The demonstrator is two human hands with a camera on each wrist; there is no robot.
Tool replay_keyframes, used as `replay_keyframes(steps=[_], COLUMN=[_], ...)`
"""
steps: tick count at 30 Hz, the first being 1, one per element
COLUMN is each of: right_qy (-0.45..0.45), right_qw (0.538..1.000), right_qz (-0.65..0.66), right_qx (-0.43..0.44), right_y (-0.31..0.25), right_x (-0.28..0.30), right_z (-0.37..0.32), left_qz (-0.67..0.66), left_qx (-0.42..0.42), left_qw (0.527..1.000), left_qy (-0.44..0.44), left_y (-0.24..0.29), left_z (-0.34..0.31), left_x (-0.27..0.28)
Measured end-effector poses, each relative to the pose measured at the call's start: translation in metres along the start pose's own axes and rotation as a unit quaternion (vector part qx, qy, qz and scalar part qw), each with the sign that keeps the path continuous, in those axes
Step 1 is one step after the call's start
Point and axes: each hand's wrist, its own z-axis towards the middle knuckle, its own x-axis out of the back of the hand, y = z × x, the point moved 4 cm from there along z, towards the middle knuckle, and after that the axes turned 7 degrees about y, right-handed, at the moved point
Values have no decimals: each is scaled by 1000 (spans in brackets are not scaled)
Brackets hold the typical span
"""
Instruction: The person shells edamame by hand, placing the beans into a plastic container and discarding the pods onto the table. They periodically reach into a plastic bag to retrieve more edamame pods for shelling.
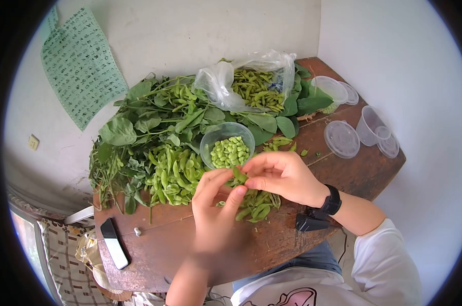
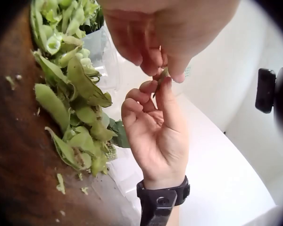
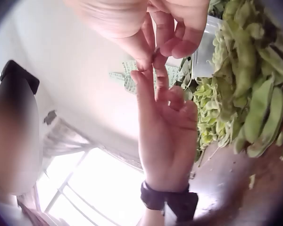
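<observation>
In the head view both hands meet around one green soybean pod (image 1: pixel 238 176), in front of a clear plastic bowl (image 1: pixel 208 136) of shelled green beans (image 1: pixel 231 152). My left hand (image 1: pixel 210 204) has its fingertips on the pod's left side, thumb below. From the right, my right hand (image 1: pixel 287 176) pinches the pod between thumb and forefinger. The left wrist view shows a sliver of that pod (image 2: pixel 164 74) between the fingertips of both hands. Below the hands lies a small heap of pods (image 1: pixel 259 206). A larger pile of pods and husks (image 1: pixel 175 171) is left of the bowl.
Leafy bean stalks (image 1: pixel 149 109) cover the table's (image 1: pixel 164 239) back left. Behind the bowl stands a plastic bag (image 1: pixel 213 84) of pods. Plastic cups (image 1: pixel 367 125) and lids (image 1: pixel 341 138) are at the right. A phone (image 1: pixel 116 245) lies near the left edge.
</observation>
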Motion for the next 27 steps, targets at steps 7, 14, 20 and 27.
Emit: replay_keyframes(steps=[7, 14, 20, 27], right_qy=[-9, -12, -21, -33], right_qw=[991, 993, 997, 988], right_qz=[84, -98, 72, 124], right_qx=[-100, 59, 6, -91], right_y=[-1, -4, 2, 6], right_x=[0, 4, 1, -1], right_z=[-1, 5, 3, 1], left_qz=[-164, -86, -113, -183], left_qx=[134, 208, 229, 305], left_qw=[977, 974, 965, 925], left_qy=[-29, -31, -52, -133], left_y=[-15, -17, -4, -14], left_z=[-2, -6, -5, -6], left_x=[-9, -6, -12, -11])
